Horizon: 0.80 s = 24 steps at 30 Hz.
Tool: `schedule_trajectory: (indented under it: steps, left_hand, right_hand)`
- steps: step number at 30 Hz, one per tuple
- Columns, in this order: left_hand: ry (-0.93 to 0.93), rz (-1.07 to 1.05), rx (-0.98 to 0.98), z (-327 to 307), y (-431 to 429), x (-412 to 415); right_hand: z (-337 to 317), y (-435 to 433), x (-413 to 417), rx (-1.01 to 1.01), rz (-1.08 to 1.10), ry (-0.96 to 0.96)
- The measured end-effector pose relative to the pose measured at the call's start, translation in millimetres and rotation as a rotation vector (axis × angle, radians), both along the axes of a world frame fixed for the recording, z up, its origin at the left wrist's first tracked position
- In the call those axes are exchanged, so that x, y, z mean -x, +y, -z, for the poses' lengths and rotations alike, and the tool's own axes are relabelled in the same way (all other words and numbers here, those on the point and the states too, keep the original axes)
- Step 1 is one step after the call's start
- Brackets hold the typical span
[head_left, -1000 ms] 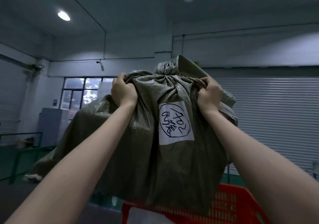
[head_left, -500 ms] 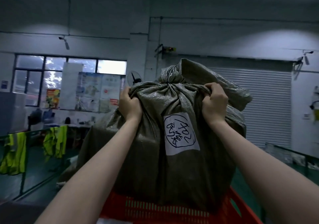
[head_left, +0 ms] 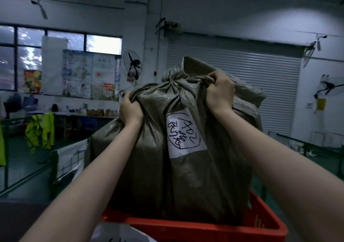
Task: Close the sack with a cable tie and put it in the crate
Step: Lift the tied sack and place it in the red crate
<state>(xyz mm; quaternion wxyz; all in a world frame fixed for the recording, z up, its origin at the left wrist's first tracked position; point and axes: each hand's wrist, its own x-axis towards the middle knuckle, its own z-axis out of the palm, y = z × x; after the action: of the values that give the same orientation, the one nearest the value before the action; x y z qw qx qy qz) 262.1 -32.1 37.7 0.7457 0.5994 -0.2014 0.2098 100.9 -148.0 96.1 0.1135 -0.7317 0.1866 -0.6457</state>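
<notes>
1. My two arms reach out in front of me, one on each side of the sack (head_left: 167,167).
2. The red crate (head_left: 260,228) is right below me. The bottom of the sack dips inside its rim. I cannot see if it sits on the crate floor yet.
3. The sack is big, full and green-grey. I think it is heavy, because I need both hands to hold it up.
4. Its cloth is soft and crinkly. It folds and bunches where I pull it. It looks a bit shiny, so I think it could slip if I hold it flat.
5. A white label (head_left: 185,135) with black writing is stuck on the front, facing me.
6. My left hand (head_left: 130,109) is clenched tight on a bunch of cloth at the top left corner.
7. My right hand (head_left: 220,91) is clenched on a bunch of cloth at the top right, a bit higher up.
8. Between my hands is the neck (head_left: 172,77). It is squeezed shut, with loose cloth sticking up. I cannot make out the tie itself.
9. The bunched top corners are the best places to hold. The sides are too smooth and round to grab.
10. Far behind are a fan (head_left: 132,64) on the wall and a big shutter (head_left: 242,77).
</notes>
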Motion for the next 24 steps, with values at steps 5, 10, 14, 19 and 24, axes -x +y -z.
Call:
schedule_trajectory:
  steps: [5,10,14,19,24]
  left_hand:
    - [0.080,0.010,0.006,-12,3,-1]
    - [0.188,0.079,-0.095,2,4,1]
    - [0.240,0.088,-0.087,20,11,-13]
    - [0.340,0.047,-0.079,55,20,-32]
    - [0.468,-0.021,-0.262,107,37,-62]
  right_hand:
    - [-22,7,-4,0.056,0.036,0.023]
    - [-16,11,-6,0.059,0.059,0.174]
    - [-13,21,-18,0.069,0.044,0.293]
    - [3,33,-51,0.078,-0.012,0.387]
    - [47,30,-96,0.013,-0.106,0.567]
